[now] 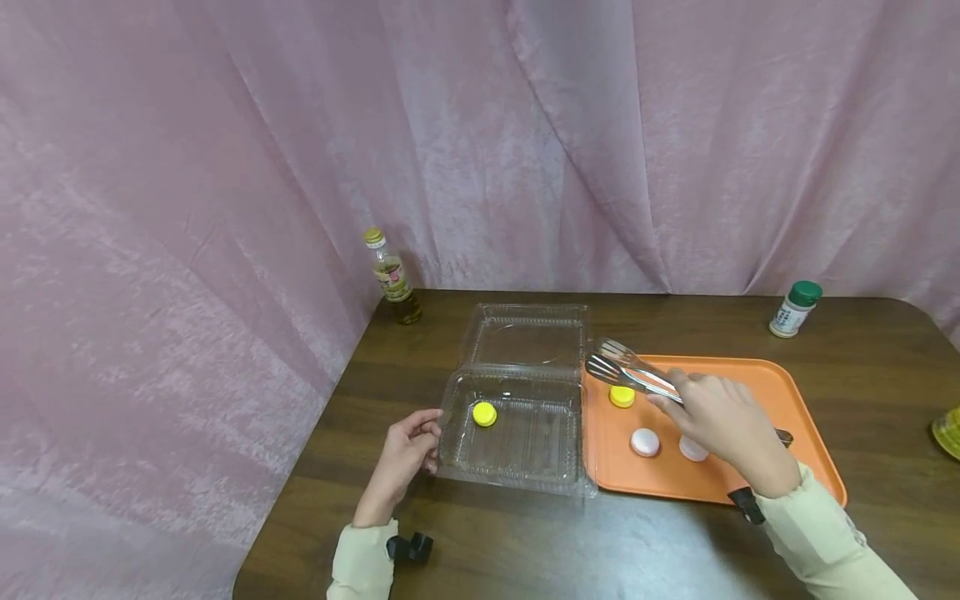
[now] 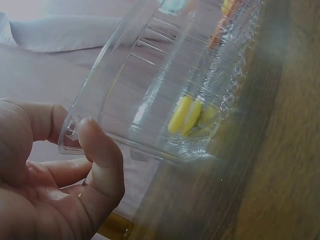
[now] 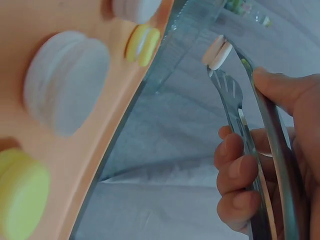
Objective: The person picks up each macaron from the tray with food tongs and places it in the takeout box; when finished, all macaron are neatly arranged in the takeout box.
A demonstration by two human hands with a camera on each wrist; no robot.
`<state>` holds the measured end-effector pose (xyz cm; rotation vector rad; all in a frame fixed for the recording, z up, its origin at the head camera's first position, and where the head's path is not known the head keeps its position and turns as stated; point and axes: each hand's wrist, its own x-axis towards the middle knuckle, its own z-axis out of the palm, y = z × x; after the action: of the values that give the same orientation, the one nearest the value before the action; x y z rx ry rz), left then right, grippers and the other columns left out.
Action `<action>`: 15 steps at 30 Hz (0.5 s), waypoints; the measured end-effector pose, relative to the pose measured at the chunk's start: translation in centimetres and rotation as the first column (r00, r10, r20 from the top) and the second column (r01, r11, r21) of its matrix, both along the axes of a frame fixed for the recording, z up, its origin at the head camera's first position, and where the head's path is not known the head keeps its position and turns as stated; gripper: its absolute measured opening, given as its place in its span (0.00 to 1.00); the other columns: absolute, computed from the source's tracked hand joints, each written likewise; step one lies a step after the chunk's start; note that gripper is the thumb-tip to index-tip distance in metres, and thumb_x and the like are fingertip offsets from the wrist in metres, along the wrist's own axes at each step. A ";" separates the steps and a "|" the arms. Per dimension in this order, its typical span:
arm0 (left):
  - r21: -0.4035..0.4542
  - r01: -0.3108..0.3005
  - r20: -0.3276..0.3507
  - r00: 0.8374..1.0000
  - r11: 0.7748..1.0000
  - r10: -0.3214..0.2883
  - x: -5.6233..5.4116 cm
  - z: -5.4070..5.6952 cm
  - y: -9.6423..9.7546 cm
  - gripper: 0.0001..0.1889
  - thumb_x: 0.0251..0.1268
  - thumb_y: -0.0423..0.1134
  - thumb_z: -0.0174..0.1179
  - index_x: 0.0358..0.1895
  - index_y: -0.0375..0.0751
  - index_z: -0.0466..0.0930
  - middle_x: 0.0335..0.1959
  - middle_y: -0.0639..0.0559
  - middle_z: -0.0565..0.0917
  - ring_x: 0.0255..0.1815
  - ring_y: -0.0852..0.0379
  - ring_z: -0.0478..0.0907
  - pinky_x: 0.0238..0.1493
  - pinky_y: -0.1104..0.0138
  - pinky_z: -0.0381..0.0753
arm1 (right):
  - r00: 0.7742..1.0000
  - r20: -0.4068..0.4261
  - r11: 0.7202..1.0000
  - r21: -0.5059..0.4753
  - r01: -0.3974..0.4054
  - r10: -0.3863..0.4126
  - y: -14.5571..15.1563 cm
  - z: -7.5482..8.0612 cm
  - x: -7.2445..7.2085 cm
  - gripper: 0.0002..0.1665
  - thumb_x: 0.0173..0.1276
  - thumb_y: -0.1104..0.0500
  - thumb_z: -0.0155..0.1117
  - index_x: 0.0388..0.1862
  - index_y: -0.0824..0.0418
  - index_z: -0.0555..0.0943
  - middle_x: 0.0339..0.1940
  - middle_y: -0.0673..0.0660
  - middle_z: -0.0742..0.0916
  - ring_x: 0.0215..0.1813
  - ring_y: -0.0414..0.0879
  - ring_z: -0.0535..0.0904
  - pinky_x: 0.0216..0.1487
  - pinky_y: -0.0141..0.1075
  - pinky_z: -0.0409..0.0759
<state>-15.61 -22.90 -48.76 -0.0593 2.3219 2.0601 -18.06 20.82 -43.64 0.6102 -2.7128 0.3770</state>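
My left hand [image 1: 408,446] pinches the left rim of a clear plastic clamshell box [image 1: 525,475], whose lid [image 1: 532,337] lies folded back. Inside the box, near its left side, sits a yellow macaron [image 1: 484,414]. In my right hand [image 1: 723,421] are metal tongs [image 1: 637,379], gripped along their arms. Between the slotted tips, the right wrist view shows a pale macaron [image 3: 217,52]; in the head view it is hidden. The tongs reach over the left part of an orange tray [image 1: 738,383], tips near the box's right edge.
On the tray lie a yellow macaron [image 1: 622,397], a pinkish-white macaron [image 1: 645,442] and a white macaron [image 1: 693,450]. An oil bottle [image 1: 395,282] stands back left, a green-capped shaker [image 1: 797,308] back right. A yellow item [image 1: 948,432] is at the right edge.
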 end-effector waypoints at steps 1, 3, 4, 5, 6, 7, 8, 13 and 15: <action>-0.002 0.000 -0.001 1.000 1.000 0.000 0.0 0.0 0.0 0.23 0.59 0.18 0.48 0.60 0.21 0.74 0.36 0.43 0.75 0.24 0.59 0.70 0.17 0.72 0.73 | 1.000 -0.001 1.000 0.001 -0.002 0.002 -0.2 0.1 -0.1 0.22 0.65 0.49 0.72 0.41 0.67 0.79 0.14 0.48 0.68 0.15 0.42 0.62 0.14 0.36 0.61; -0.005 -0.004 0.002 1.000 1.000 0.004 0.0 0.0 0.0 0.23 0.59 0.18 0.48 0.60 0.22 0.74 0.36 0.43 0.75 0.24 0.58 0.70 0.17 0.72 0.73 | 1.000 -0.003 1.000 -0.001 -0.006 0.006 -0.7 0.3 -0.1 0.22 0.65 0.49 0.72 0.41 0.67 0.79 0.14 0.48 0.68 0.14 0.42 0.62 0.14 0.36 0.61; -0.007 -0.005 0.003 1.000 1.000 0.005 0.0 0.0 0.0 0.23 0.59 0.18 0.48 0.60 0.22 0.74 0.36 0.43 0.75 0.24 0.58 0.70 0.17 0.72 0.73 | 1.000 -0.004 1.000 -0.003 -0.009 0.009 -0.9 0.4 -0.2 0.22 0.65 0.49 0.72 0.42 0.67 0.79 0.15 0.48 0.68 0.15 0.42 0.62 0.14 0.36 0.61; -0.008 -0.005 0.002 1.000 1.000 0.005 0.0 0.0 0.0 0.23 0.59 0.18 0.48 0.60 0.23 0.74 0.36 0.43 0.75 0.24 0.58 0.70 0.17 0.72 0.73 | 1.000 -0.007 1.000 -0.004 -0.013 0.013 -1.1 0.4 -0.2 0.22 0.65 0.49 0.72 0.42 0.67 0.79 0.15 0.48 0.68 0.14 0.42 0.62 0.13 0.36 0.61; -0.012 -0.002 -0.001 1.000 1.000 0.002 0.0 -0.1 0.0 0.23 0.59 0.18 0.48 0.60 0.23 0.74 0.36 0.43 0.75 0.24 0.58 0.70 0.17 0.72 0.73 | 1.000 -0.010 1.000 -0.007 -0.016 0.016 -1.3 0.5 -0.3 0.22 0.65 0.49 0.72 0.42 0.66 0.79 0.15 0.48 0.68 0.15 0.42 0.62 0.14 0.36 0.61; -0.014 -0.001 -0.002 1.000 1.000 0.001 0.0 0.0 0.1 0.23 0.59 0.18 0.48 0.60 0.23 0.74 0.36 0.43 0.75 0.24 0.58 0.70 0.17 0.72 0.73 | 1.000 -0.010 1.000 -0.008 -0.018 0.018 -1.5 0.5 -0.3 0.21 0.65 0.49 0.72 0.41 0.66 0.79 0.15 0.48 0.68 0.15 0.42 0.62 0.14 0.37 0.61; -0.017 0.002 -0.004 1.000 1.000 -0.002 0.0 0.0 0.1 0.23 0.59 0.18 0.48 0.60 0.23 0.74 0.36 0.43 0.75 0.24 0.58 0.70 0.17 0.72 0.73 | 1.000 -0.011 1.000 -0.009 -0.021 0.021 -1.7 0.6 -0.3 0.20 0.65 0.49 0.71 0.41 0.65 0.79 0.15 0.48 0.68 0.15 0.42 0.62 0.14 0.37 0.61; -0.013 0.008 -0.014 1.000 1.000 -0.008 0.0 0.0 0.0 0.24 0.58 0.19 0.48 0.60 0.21 0.74 0.36 0.43 0.75 0.24 0.58 0.70 0.18 0.72 0.73 | 0.998 -0.036 0.999 -0.016 -0.051 0.050 -3.1 0.8 -0.5 0.21 0.65 0.48 0.72 0.42 0.65 0.80 0.15 0.48 0.70 0.15 0.42 0.62 0.13 0.37 0.62; -0.006 0.006 -0.012 1.000 1.000 -0.006 0.0 0.0 -0.1 0.24 0.58 0.18 0.48 0.60 0.21 0.73 0.36 0.43 0.75 0.23 0.58 0.70 0.18 0.72 0.73 | 0.997 -0.041 0.998 -0.027 -0.065 0.063 -3.6 1.0 -0.5 0.22 0.65 0.48 0.72 0.43 0.65 0.80 0.15 0.48 0.71 0.15 0.41 0.63 0.13 0.37 0.63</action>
<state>-15.58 -22.98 -48.81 -0.0398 2.3324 2.0563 -18.60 17.18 -42.65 0.6907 -2.6503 0.4142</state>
